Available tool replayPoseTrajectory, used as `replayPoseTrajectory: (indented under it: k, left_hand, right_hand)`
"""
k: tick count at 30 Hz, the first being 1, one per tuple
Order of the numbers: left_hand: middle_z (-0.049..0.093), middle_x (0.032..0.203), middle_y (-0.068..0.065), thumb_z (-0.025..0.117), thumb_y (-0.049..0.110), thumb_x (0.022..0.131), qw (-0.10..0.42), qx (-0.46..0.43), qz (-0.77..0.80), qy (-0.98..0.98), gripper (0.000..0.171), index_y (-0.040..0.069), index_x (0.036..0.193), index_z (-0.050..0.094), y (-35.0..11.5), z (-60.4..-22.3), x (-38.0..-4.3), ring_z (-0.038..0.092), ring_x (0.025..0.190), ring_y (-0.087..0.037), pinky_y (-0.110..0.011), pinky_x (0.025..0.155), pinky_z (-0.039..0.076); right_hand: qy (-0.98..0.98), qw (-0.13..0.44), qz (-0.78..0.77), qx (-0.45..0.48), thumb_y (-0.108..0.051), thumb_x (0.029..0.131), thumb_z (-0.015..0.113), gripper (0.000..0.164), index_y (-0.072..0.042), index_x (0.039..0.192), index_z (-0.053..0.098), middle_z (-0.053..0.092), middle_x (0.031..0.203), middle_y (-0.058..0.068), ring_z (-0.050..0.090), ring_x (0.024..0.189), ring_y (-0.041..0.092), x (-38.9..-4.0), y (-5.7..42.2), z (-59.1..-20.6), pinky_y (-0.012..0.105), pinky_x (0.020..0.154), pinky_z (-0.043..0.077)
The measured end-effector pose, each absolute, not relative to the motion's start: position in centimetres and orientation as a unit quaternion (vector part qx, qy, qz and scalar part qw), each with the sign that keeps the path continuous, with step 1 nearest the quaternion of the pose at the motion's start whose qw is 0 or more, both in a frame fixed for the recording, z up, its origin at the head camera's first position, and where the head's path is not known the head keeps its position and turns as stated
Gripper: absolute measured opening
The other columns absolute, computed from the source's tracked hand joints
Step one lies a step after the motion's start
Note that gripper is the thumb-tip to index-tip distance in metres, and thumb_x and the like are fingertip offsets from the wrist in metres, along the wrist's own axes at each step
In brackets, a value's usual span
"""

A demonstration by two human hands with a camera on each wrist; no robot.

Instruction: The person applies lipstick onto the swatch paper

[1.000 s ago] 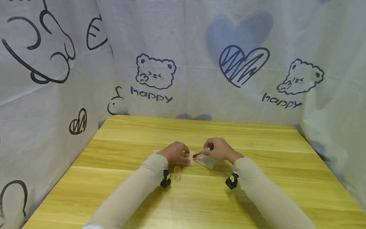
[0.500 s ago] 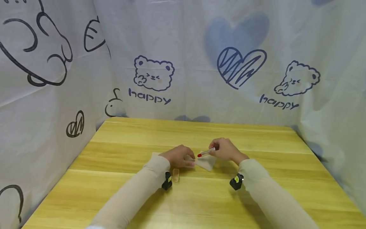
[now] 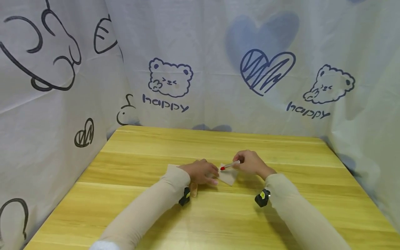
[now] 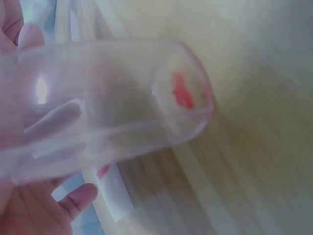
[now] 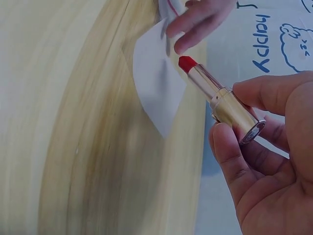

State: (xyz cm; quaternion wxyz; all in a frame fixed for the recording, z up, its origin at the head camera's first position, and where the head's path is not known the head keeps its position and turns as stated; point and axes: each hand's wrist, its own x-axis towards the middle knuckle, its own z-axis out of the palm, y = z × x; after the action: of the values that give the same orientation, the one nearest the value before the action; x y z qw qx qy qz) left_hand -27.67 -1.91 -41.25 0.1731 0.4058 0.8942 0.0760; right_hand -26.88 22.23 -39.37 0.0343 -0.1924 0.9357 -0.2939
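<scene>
In the head view my right hand (image 3: 251,163) pinches a lipstick (image 3: 230,165) by its base between thumb and fingers. In the right wrist view the lipstick's red tip (image 5: 186,63) is bare and points toward the left hand, above a white sheet of paper (image 5: 154,78). My left hand (image 3: 201,172) is palm down with its fingers spread loosely at that sheet's left edge; whether they touch it cannot be told. A clear cap (image 4: 132,93) sits close under the left wrist. Past it, a white strip of paper (image 4: 117,198) bears a red mark.
A wooden table (image 3: 200,222) spreads around both hands. White cloth (image 3: 215,100) printed with bears and hearts hangs behind it and at both sides. A black wrist camera (image 3: 261,198) is strapped at the right cuff, and another camera (image 3: 185,197) at the left.
The left hand has shifted right to the edge of the right-hand paper and its wrist now partly covers the clear cap. The right hand has drawn right with the lipstick. The head view bobbed slightly.
</scene>
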Motion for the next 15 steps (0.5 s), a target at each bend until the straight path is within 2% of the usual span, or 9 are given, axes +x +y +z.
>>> replayPoseTrajectory:
  k: [5,10,15]
  left_hand:
    - [0.042,0.148,0.009,0.051,0.055,0.095,0.187,0.398,0.059,0.896,0.046,0.026,0.128,0.065,-1.6,-40.91,-27.26,0.038,0.131,-0.022,-0.047,0.11,0.027]
    - [0.049,0.142,0.008,0.052,0.053,0.095,0.187,0.392,0.061,0.898,0.04,0.026,0.12,0.069,-1.39,-40.53,-27.19,0.042,0.127,-0.022,-0.047,0.108,0.03]
    - [0.052,0.136,0.008,0.054,0.054,0.094,0.196,0.382,0.068,0.901,0.039,0.03,0.121,0.068,-1.26,-40.42,-27.24,0.043,0.124,-0.02,-0.046,0.107,0.031]
  right_hand:
    - [0.938,0.029,-0.295,-0.178,-0.016,0.088,0.07,0.011,-0.006,0.091,0.068,0.065,0.079,-0.001,0.054,0.066,0.014,-26.74,22.52,-39.39,0.034,0.065,0.047]
    - [0.941,0.02,-0.29,-0.175,-0.017,0.089,0.07,0.011,-0.006,0.091,0.069,0.064,0.077,-0.001,0.054,0.065,0.014,-26.68,22.92,-39.58,0.034,0.064,0.047]
    - [0.944,0.013,-0.286,-0.165,-0.018,0.089,0.07,0.011,-0.007,0.091,0.069,0.062,0.075,-0.001,0.051,0.064,0.015,-26.73,23.16,-39.78,0.034,0.063,0.045]
